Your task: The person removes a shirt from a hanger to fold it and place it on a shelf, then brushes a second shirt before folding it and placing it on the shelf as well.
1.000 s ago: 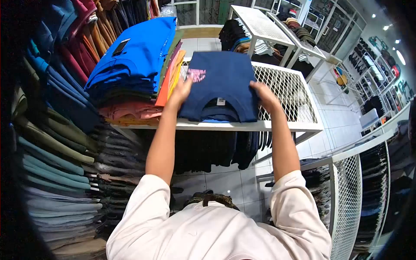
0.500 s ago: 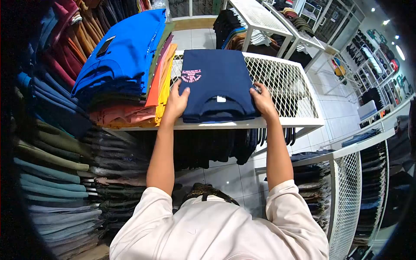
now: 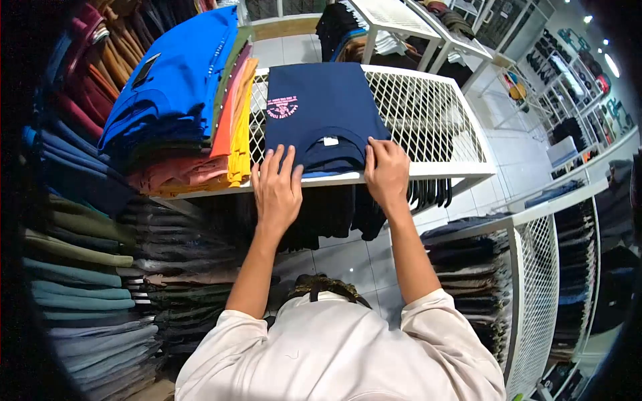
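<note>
A folded navy shirt (image 3: 321,100) with pink print lies on a white mesh-topped table (image 3: 435,120), its collar toward me. My left hand (image 3: 277,190) rests with fingers spread on the shirt's near left corner. At the near right corner, my right hand (image 3: 388,167) has its thumb and fingers pinched on the shirt's edge. Left of the navy shirt stands a tall stack of folded shirts, bright blue (image 3: 174,80) on top, orange and yellow (image 3: 241,144) below. A phone-like dark object (image 3: 146,70) lies on the blue one.
Piles of folded trousers (image 3: 80,287) stand at the left. A white rack with mesh sides (image 3: 535,267) holds more folded clothes at the right. Dark garments hang under the table. Other white tables (image 3: 394,20) stand farther back, beside shelves of goods.
Both hands have moved from the shirt's sides to its near corners. The left fingers are now spread on it, and the right ones have closed on its edge. The view has shifted slightly.
</note>
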A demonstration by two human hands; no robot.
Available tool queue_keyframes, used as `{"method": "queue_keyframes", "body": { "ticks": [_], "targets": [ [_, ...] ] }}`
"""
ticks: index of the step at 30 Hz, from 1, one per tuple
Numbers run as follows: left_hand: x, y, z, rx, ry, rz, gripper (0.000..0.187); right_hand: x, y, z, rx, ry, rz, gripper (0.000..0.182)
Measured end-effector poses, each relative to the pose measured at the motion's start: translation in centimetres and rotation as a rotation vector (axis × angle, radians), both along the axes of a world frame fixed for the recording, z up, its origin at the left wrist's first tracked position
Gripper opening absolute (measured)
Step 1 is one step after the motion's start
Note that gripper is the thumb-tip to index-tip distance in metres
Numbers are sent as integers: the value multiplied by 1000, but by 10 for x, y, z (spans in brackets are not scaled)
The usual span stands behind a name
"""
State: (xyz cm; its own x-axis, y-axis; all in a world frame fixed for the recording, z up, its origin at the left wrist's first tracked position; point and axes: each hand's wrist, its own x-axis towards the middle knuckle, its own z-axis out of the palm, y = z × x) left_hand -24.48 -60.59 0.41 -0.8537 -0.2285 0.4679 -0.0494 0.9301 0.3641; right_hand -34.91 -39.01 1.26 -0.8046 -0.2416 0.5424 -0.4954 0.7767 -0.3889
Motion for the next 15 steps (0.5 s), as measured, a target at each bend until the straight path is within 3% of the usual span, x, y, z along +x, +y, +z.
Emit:
{"method": "queue_keyframes", "body": {
  "ticks": [2, 8, 10, 12, 15],
  "targets": [
    [23, 17, -11, -33, 36, 31, 53, 25, 7, -20, 5, 200, -29, 33],
    [74, 76, -55, 162, 7, -183, 46, 110, 59, -74, -191, -31, -94, 36],
    [76, 101, -69, 277, -88, -294, 42, 113, 76, -106, -236, -31, -99, 33],
    [67, 121, -90, 311, -134, -398, 41, 109, 92, -138, -373, -267, -138, 28],
    [39, 143, -123, 414, -250, -474, 39, 85, 102, -163, -398, -265, -180, 24]
  ]
}}
